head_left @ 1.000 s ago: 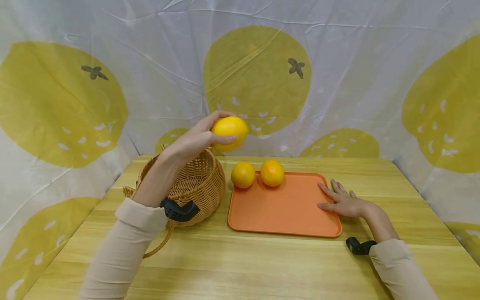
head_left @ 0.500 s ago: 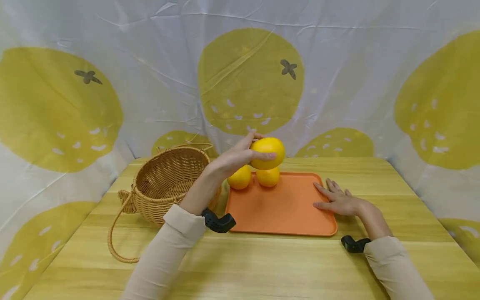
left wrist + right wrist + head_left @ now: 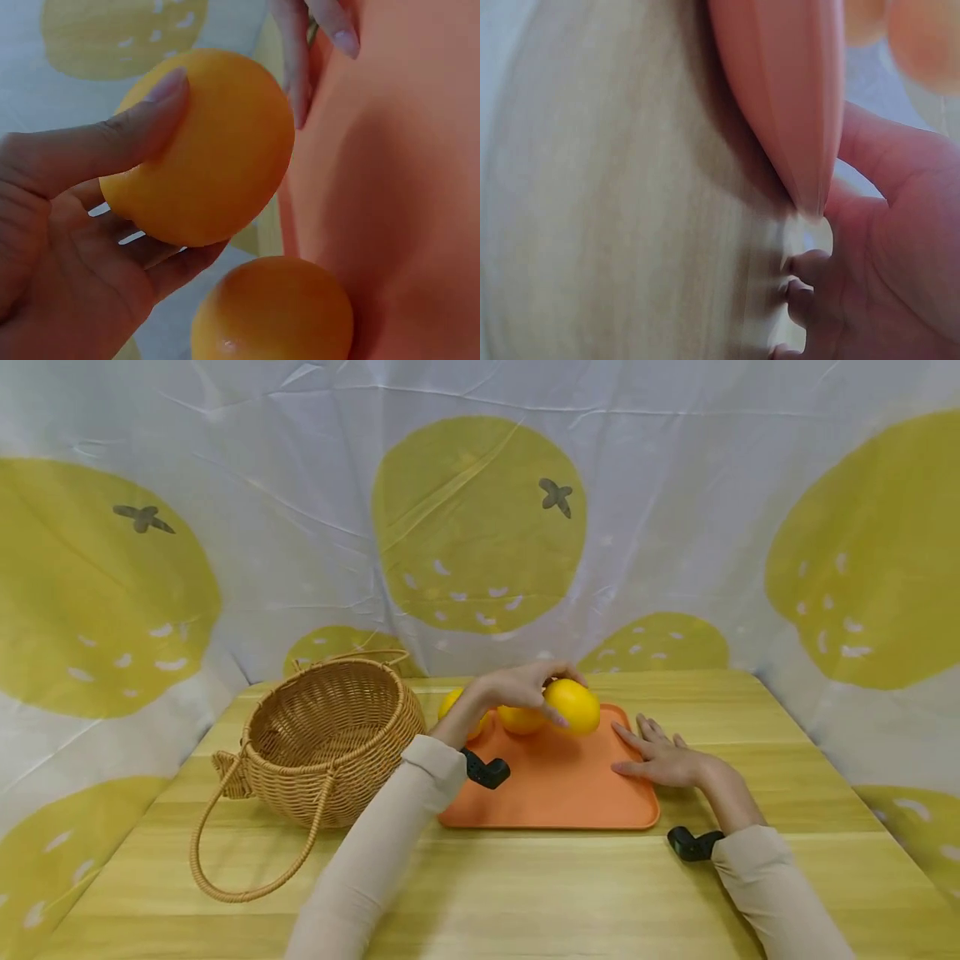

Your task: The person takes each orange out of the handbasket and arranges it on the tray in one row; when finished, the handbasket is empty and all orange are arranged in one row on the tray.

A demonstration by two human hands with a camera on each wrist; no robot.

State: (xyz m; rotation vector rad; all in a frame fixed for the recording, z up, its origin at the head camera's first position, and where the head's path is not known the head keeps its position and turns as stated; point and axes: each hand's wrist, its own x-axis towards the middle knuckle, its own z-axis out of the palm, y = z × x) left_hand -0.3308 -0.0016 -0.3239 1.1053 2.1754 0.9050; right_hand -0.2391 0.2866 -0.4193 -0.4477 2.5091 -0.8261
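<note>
My left hand (image 3: 517, 687) grips a yellow-orange orange (image 3: 576, 707) above the back of the orange tray (image 3: 555, 797). In the left wrist view the thumb lies across the held orange (image 3: 217, 157), with the fingers behind and under it. Two more oranges sit at the tray's back left: one (image 3: 519, 719) just left of the held fruit, the other (image 3: 452, 702) partly hidden by the left forearm. My right hand (image 3: 666, 762) rests at the tray's right edge with fingers spread and straight, thumb and index over the rim; the right wrist view shows the other fingertips near the tabletop.
A wicker basket (image 3: 360, 789) with its mouth upward stands left of the tray. One looped handle (image 3: 251, 893) hangs down onto the wooden table (image 3: 555, 893) in front. A fruit-print cloth (image 3: 480, 543) hangs behind the table.
My left hand has carried the orange from above the basket rightward and down, over the tray. The basket is now uncovered. My right hand stays at the tray's edge.
</note>
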